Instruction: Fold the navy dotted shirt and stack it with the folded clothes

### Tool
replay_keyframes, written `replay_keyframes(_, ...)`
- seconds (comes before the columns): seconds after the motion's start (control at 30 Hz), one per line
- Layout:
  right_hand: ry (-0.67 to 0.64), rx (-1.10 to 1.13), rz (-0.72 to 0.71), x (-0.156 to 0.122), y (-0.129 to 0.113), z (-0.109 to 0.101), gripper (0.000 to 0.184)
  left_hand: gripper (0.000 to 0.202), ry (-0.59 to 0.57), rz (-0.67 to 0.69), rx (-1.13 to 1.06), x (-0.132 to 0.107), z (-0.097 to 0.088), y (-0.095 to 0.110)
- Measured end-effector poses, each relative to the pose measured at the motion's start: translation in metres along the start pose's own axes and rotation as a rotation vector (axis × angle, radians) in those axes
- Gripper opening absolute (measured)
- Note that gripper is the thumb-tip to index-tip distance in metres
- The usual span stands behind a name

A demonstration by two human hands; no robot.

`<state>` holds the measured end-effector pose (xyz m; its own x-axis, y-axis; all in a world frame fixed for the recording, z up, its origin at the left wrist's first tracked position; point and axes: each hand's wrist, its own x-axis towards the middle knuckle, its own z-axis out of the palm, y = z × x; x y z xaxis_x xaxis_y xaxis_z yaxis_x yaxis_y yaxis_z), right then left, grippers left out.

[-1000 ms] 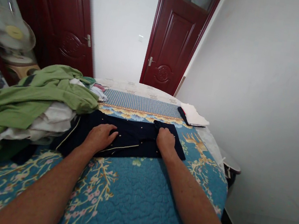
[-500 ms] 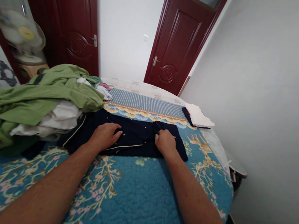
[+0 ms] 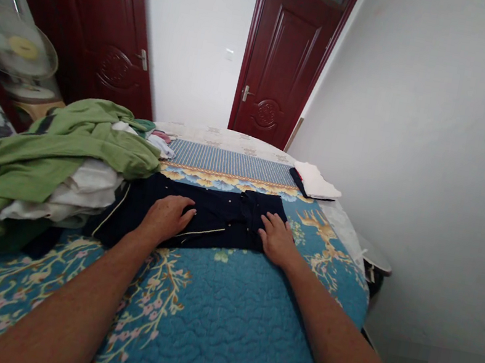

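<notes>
Head view shows the left hand point(image 3: 165, 217) loosely open, thumb apart, and the right hand point(image 3: 277, 241) finger-spread, both on a flat, pale-piped navy fabric garment point(image 3: 214, 205) across quilted, floral teal cloth point(image 3: 219, 315).

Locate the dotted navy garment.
In the head view, the navy garment lies centrally on the blue quilted cover, beneath the left hand and right hand, right of the green garment.

Left hand point(image 3: 166, 218): palm down, fingers bent | right hand point(image 3: 278, 239): palm down, fingers spread | forearms point(image 3: 67, 294): bare, stretched forward
</notes>
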<state>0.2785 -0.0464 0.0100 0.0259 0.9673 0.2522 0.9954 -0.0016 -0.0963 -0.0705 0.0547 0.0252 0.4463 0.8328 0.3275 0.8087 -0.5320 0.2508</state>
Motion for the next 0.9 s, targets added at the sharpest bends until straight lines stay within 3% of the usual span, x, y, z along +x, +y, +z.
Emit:
replay_keyframes(0.13, -0.065, -0.038, 0.012, -0.011, -0.014, 0.01, 0.056, 0.042, 0.115, 0.133, -0.077, -0.001, -0.002, 0.015)
replay_keyframes(0.27, -0.071, 0.026, -0.027, -0.009, -0.011, 0.006, 0.056, 0.049, 0.167, 0.362, -0.164, 0.001, 0.001, 0.055)
replay_keyframes(0.4, -0.035, 0.14, -0.107, -0.006, 0.0, 0.011, 0.051, 0.063, -0.003, 0.514, -0.154, 0.006, 0.016, 0.104)
replay_keyframes(0.5, 0.036, 0.222, -0.073, -0.001, 0.012, 0.019, 0.049, 0.066, -0.176, 0.573, -0.103, 0.008, 0.032, 0.126)
replay_keyframes(0.63, 0.146, 0.17, 0.042, 0.009, 0.027, 0.027, 0.051, 0.054, -0.285, 0.615, -0.061, 0.007, 0.046, 0.126)
replay_keyframes(0.9, -0.033, 0.026, 0.232, 0.054, 0.029, 0.036, 0.073, 0.049, -0.285, 0.596, -0.12, 0.008, 0.052, 0.115)
